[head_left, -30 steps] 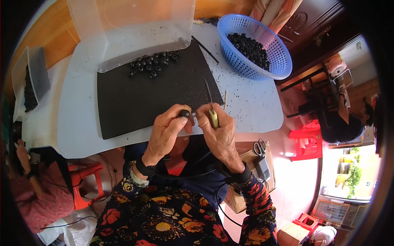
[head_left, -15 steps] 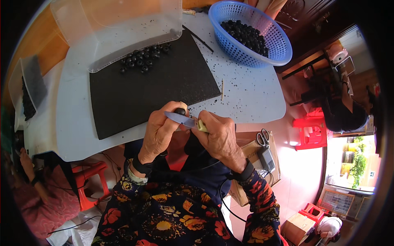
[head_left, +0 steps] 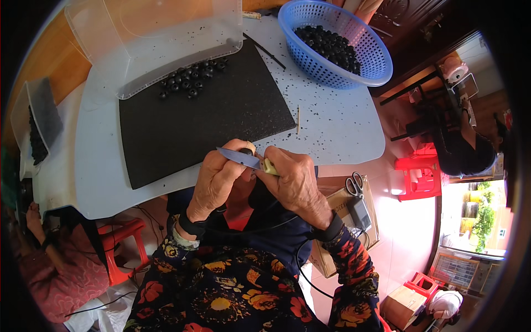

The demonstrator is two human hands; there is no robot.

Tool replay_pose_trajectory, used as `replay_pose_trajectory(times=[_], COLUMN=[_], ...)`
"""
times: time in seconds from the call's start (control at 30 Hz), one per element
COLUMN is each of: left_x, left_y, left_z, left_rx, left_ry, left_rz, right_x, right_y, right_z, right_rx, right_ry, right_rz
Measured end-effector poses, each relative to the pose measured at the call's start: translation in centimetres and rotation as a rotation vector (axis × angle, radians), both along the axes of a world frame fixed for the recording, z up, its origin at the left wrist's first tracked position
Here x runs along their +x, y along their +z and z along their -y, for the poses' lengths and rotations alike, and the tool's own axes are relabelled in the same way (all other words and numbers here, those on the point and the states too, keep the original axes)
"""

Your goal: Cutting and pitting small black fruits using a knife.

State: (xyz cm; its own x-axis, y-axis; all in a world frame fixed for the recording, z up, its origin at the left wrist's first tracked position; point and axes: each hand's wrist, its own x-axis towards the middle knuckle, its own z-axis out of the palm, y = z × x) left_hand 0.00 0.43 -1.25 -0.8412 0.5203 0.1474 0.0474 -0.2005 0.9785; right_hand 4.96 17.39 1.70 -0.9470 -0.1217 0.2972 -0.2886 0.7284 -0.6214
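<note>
My left hand (head_left: 212, 181) is closed on a small round black bead (head_left: 246, 151), pinched between thumb and forefinger; a pale band wraps one fingertip. A short knife (head_left: 238, 157) with a pale yellow-green handle is gripped in my right hand (head_left: 297, 181). Its blade lies across the bead's near side and partly covers it, pointing toward my left hand. Both hands are just off the near edge of a black mat (head_left: 204, 122). On the mat's far side lies a cluster of similar black beads (head_left: 191, 80), some showing holes.
A blue perforated basket (head_left: 298, 52) holding many black beads stands at the far right of the table (head_left: 354, 127). Dark crumbs and a thin stick (head_left: 299, 119) lie nearby. A clear plastic bin (head_left: 99, 39) leans at the back left. Scissors (head_left: 354, 184) rest on a carton. Other people sit left and right.
The blade has shifted slightly left and up over the bead, which is now more covered. Both hands keep their grips and nearly the same place.
</note>
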Motion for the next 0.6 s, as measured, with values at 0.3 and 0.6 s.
replay_pose_trajectory(times=[0.3, 0.6], left_x=[0.0, 0.6], left_y=[0.1, 0.2], left_z=[-0.1, -0.4], left_rx=[-0.002, 0.088], left_ry=[-0.083, -0.009], left_rz=[0.093, 0.008], right_x=[-0.1, -0.4], right_y=[-0.2, -1.2], right_z=[-0.8, -2.1], right_rx=[0.013, 0.087], right_ry=[0.044, 0.002], right_rz=[0.046, 0.09])
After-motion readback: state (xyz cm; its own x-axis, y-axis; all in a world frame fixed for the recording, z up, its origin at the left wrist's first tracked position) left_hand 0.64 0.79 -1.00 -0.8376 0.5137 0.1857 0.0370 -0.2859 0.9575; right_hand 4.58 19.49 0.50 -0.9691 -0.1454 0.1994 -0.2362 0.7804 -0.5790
